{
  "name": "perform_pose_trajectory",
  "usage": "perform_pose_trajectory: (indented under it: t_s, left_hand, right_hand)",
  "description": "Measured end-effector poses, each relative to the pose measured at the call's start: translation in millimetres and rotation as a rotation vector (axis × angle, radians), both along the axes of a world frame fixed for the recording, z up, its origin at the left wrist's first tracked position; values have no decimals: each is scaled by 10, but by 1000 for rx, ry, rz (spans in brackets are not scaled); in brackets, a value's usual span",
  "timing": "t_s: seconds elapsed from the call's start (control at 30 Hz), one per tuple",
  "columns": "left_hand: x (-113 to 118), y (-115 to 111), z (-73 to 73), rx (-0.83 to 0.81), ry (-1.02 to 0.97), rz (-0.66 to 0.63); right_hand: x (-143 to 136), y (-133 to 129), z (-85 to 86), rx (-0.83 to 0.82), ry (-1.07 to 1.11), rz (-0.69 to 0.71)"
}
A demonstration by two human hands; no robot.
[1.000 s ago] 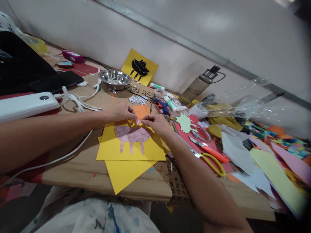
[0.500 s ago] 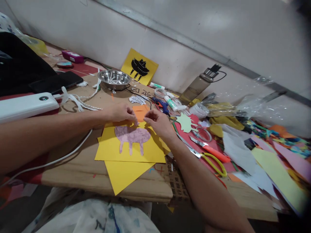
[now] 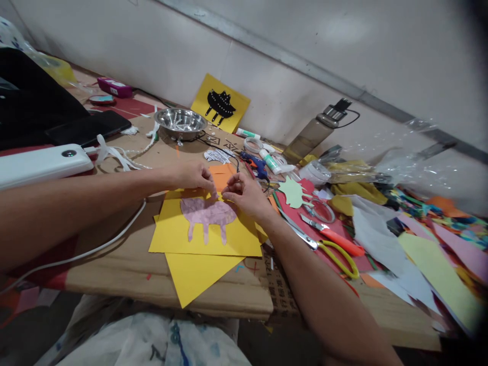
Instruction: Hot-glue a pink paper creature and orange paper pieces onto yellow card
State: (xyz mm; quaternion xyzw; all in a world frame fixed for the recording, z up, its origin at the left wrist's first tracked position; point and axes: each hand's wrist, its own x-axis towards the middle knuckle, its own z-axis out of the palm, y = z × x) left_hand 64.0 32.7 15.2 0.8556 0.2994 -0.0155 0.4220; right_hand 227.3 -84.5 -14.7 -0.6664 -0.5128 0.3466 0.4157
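A lilac paper cutout (image 3: 206, 213) with a rounded body and three legs lies on a yellow card (image 3: 244, 239). My left hand (image 3: 198, 178) reaches in over the card's far edge, its fingertips pinched together at the top of the cutout. Close beside it, my right hand (image 3: 244, 193) has thumb and forefinger pinched, the two sets of fingertips nearly meeting. Whatever sits between the fingers is too small to make out. Beneath, a second yellow sheet (image 3: 198, 277) sticks out toward me. Orange paper (image 3: 223, 175) shows just beyond my hands.
Scissors (image 3: 318, 244), a utility knife (image 3: 331, 236) and a pale green cutout (image 3: 292, 192) lie to the right. A glue gun (image 3: 255, 165), bottle (image 3: 316, 132) and metal bowl (image 3: 181, 122) stand behind. A white power bank (image 3: 41, 165) trails cable at left.
My right hand has shifted slightly left, bringing its fingertips closer to my left hand's. The left hand stays at the cutout's top. The view has moved slightly.
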Motion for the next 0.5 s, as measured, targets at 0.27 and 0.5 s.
perform_pose_trajectory:
  t_s: [0.27, 0.5]
  left_hand:
    - [50, 30, -19, 39, 32, -16]
    - [63, 44, -35, 38, 53, -26]
  right_hand:
    - [0, -10, -10, -14, -6, 4]
    - [-9, -10, 10, -42, 0, -5]
